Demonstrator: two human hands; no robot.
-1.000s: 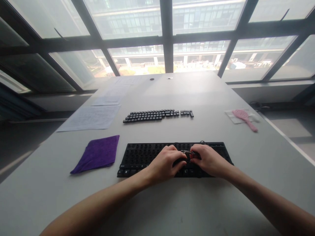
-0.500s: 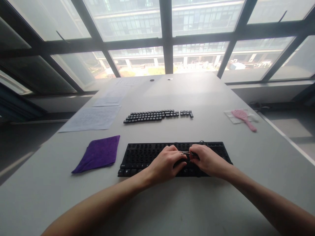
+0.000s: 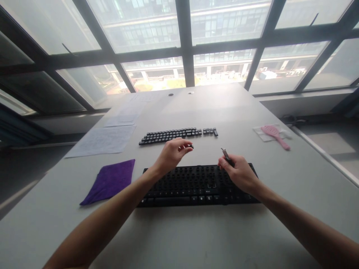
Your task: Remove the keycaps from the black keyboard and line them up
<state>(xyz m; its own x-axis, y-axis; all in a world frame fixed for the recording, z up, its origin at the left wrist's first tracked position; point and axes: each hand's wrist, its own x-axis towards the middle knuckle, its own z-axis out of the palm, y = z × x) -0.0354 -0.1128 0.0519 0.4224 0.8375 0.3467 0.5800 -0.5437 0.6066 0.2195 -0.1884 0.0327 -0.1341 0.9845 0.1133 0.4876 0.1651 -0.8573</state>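
Observation:
A black keyboard (image 3: 193, 185) lies in front of me with most of its caps off; only the bottom rows still carry keys. My left hand (image 3: 171, 154) hovers above its far edge, pinching a small black keycap (image 3: 191, 146) between thumb and fingers. My right hand (image 3: 238, 172) rests over the keyboard's right part, closed on a thin metal keycap puller (image 3: 225, 153) that points up and away. Beyond the keyboard, the removed keycaps (image 3: 176, 135) lie in tidy rows on the white table (image 3: 238, 123).
A purple cloth (image 3: 110, 181) lies left of the keyboard. Printed paper sheets (image 3: 104, 139) sit at the far left. A pink hairbrush (image 3: 273, 135) rests on a clear bag at the far right. Large windows stand behind the table.
Both hands were together over the keyboard's middle with the puller on a key. They have now parted: the left hand lifted away towards the keycap rows with a cap, the right drew back holding the puller.

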